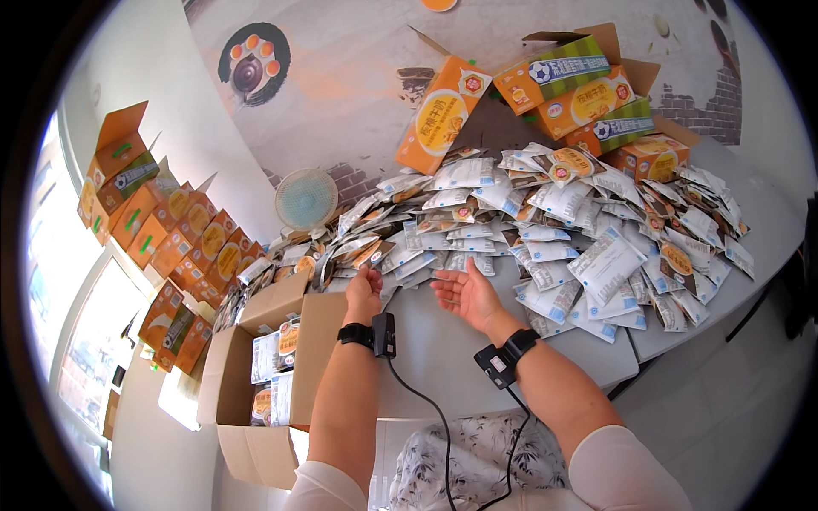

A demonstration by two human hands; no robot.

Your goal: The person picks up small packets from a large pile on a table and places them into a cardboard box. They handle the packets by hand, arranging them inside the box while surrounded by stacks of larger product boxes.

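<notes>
A large heap of sealed printed pouches (pixel 475 174) in white, blue and brown spreads over the grey table (pixel 434 345). My left hand (pixel 364 292) is at the heap's near left edge with its fingers curled. Whether it grips a pouch there is hidden. My right hand (pixel 470 295) is held palm inward above the bare tabletop, fingers apart and nothing in it. A single white pouch (pixel 607 265) lies on top of the heap to its right. Left of my left forearm stands an opened cardboard box (pixel 326 358), with several pouches (pixel 281 389) packed inside.
Orange printed cartons (pixel 578 102) are stacked behind the heap, and one orange carton (pixel 444 115) leans at an angle. More orange cartons (pixel 192 230) are piled by the window at left. A round fan (pixel 306 199) stands at the back. Black cables (pixel 441 409) hang from my wrist devices.
</notes>
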